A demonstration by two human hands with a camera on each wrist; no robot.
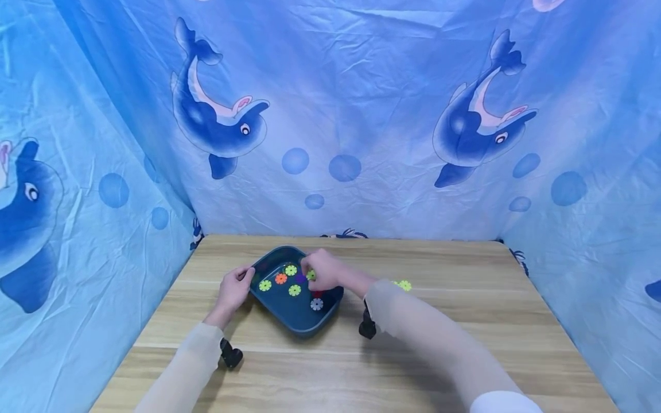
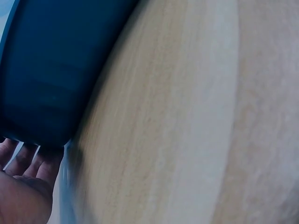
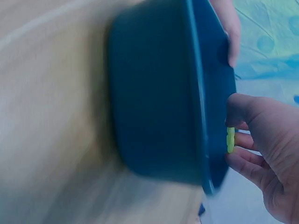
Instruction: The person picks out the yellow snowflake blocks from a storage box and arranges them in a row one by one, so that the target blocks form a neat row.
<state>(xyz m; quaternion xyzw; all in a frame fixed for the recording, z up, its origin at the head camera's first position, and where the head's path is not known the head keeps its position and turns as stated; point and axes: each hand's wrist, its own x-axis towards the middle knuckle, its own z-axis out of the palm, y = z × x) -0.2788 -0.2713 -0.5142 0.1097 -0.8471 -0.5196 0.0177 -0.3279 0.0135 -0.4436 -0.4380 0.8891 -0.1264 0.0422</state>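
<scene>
A dark blue plastic tub (image 1: pixel 281 312) stands on the table, turned at an angle. At its left corner my left hand (image 1: pixel 233 291) grips the rim with thumb and fingers; in the left wrist view the fingers (image 2: pixel 28 161) reach against the tub wall. Over the tub's right part, my right hand (image 1: pixel 325 269) pinches a yellow-green notched snowflake disc (image 3: pixel 231 139) between thumb and fingers. Inside the tub lie several more discs: yellow-green (image 1: pixel 265 285), orange (image 1: pixel 281 279) and grey (image 1: pixel 317 304), with purple and red ones partly hidden near the right hand.
Yellow-green discs (image 1: pixel 405 285) lie on the wooden table (image 1: pixel 330 373) to the right of the tub, partly hidden behind the right sleeve. A blue dolphin-print curtain (image 1: pixel 320 115) hangs behind the table and along both sides. Each wrist wears a small black camera.
</scene>
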